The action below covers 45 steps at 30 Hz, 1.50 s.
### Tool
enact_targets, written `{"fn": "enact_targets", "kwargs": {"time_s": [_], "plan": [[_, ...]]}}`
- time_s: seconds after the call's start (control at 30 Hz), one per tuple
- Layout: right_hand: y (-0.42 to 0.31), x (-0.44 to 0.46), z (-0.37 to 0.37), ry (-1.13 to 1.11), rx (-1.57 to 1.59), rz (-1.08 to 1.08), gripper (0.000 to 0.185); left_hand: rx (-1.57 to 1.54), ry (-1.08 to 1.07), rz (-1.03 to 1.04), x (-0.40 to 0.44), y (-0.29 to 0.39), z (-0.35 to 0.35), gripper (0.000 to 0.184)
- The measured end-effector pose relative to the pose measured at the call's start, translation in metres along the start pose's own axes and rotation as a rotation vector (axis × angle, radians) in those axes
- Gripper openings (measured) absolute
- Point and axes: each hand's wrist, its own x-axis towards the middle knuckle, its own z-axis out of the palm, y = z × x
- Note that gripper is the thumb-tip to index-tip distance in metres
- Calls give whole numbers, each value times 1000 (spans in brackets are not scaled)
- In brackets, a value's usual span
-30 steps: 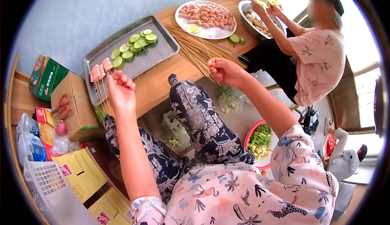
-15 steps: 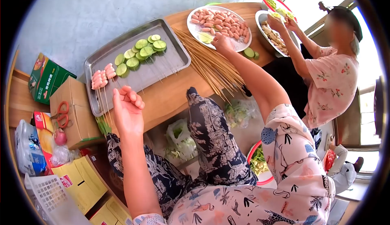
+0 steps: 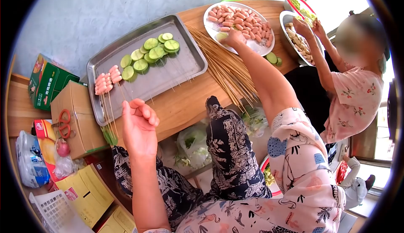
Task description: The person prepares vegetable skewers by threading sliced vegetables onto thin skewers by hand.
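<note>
Already, threaded sausages lie at the left end of the metal tray; the left hand, loosely spread with nothing visible in it, is near its edge; skewered green slices lie mid-tray. Rightward, bare sticks lie unused, and the right hand, its grip hidden, is at the plate of many unthreaded sausages.

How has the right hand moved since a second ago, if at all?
Yes: right hand moved from the near ends of the skewers to the white plate.
</note>
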Motion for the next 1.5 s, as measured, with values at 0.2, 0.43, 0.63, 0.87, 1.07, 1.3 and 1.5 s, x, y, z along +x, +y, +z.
{"fn": "enact_targets", "kwargs": {"time_s": [0.2, 0.43, 0.63, 0.87, 1.07, 1.3, 1.5], "plan": [[18, -6, -9, 30, 284, 18, 50, -6, 6, -10, 0, -1, -4, 34], [32, -80, -14, -219, 886, -105, 35, -14, -42, 14, 2, -3, -13, 35], [19, -185, -4, -668, 1234, 120, 23, -17, -30, 0, 2, -4, -15, 35], [25, -205, 20, -857, 1311, 175, 14, 6, -31, 19, 2, -6, -20, 33], [23, -235, -21, -809, 1252, 215, 11, 17, -20, 18, 4, -7, -24, 34], [-36, -280, -102, -856, 1524, -72, 11, 268, -120, -31, -6, -10, -11, 45], [-119, -305, -105, -757, 1434, -297, 16, 155, -454, -179, -17, -3, -8, 57]]}}
